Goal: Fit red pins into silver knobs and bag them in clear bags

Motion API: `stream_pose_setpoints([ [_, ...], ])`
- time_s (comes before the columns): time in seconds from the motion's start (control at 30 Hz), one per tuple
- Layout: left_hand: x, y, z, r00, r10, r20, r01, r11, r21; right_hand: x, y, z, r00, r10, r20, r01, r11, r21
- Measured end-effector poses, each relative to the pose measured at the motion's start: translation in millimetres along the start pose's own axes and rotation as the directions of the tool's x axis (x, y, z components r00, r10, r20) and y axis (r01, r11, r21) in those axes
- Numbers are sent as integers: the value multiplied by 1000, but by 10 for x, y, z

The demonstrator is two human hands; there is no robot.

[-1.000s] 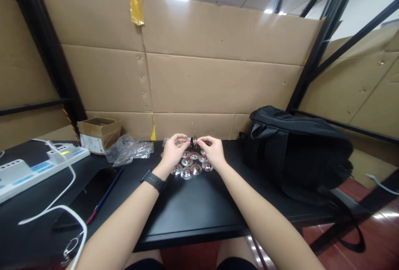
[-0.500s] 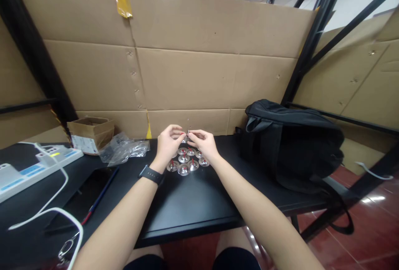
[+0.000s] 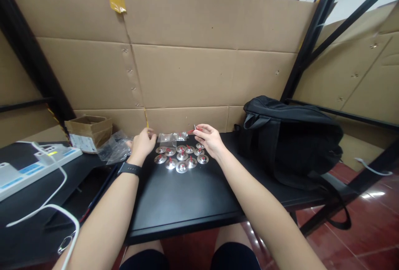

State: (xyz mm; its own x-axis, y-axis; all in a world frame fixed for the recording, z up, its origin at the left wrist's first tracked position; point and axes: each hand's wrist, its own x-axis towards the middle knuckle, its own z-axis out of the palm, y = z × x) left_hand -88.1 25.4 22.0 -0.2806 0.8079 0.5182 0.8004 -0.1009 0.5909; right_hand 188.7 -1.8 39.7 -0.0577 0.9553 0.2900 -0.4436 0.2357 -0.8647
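My right hand (image 3: 210, 140) pinches a small finger cymbal (image 3: 195, 127) by its edge, with a red strap showing beside the fingers. Below it, several silver finger cymbals (image 3: 182, 167) with red straps lie in rows on the black table (image 3: 187, 199). Behind them are two clear plastic packets (image 3: 165, 137) with cymbals inside. Farther left, my left hand (image 3: 141, 145), with a black watch on the wrist, is beside a crumpled clear plastic bag (image 3: 114, 149). Its fingers look loosely apart, partly hidden by the back of the hand, and no held thing shows.
A small open cardboard box (image 3: 89, 135) and a white power strip (image 3: 46, 166) with a white cable stand at the left, near a dark flat device (image 3: 81, 191). A black backpack (image 3: 293, 145) occupies the right side. Cardboard panels (image 3: 187, 78) wall off the back.
My hands have parted. The left has gone left to the plastic bag; the right has shifted slightly right with a finger cymbal. More of the laid-out cymbals and the packets now show.
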Motion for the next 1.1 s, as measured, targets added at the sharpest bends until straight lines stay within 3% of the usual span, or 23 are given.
stream_pose_setpoints([
  [0.13, 4, -217, 143, 998, -32, 49, 25, 992, 120, 30, -9, -98, 1000, -6, -5, 5, 999, -45],
  [0.33, -51, -15, 251, 982, -53, 182, 35, 994, 100, 48, 42, -136, 1000, -6, -8, 5, 989, -149],
  [0.43, -73, 87, 208, 986, 65, 151, -56, 997, -59, 43, 36, -128, 1000, -9, -3, 9, 983, -185],
  [0.57, -148, 240, 131, 955, 275, 109, -228, 918, -324, 45, 13, -145, 999, -34, 8, 34, 979, -202],
  [0.83, -317, 515, 194, 951, 283, 126, -147, 771, -620, 73, -9, -241, 998, -64, -3, 62, 970, -235],
  [1.0, -355, 568, 214, 946, 296, 130, -153, 763, -627, 86, -17, -269, 997, -82, 3, 79, 955, -284],
  [1.1, -392, 574, 194, 947, 311, 85, -235, 846, -478, 92, -34, -282, 994, -110, -10, 101, 944, -313],
])
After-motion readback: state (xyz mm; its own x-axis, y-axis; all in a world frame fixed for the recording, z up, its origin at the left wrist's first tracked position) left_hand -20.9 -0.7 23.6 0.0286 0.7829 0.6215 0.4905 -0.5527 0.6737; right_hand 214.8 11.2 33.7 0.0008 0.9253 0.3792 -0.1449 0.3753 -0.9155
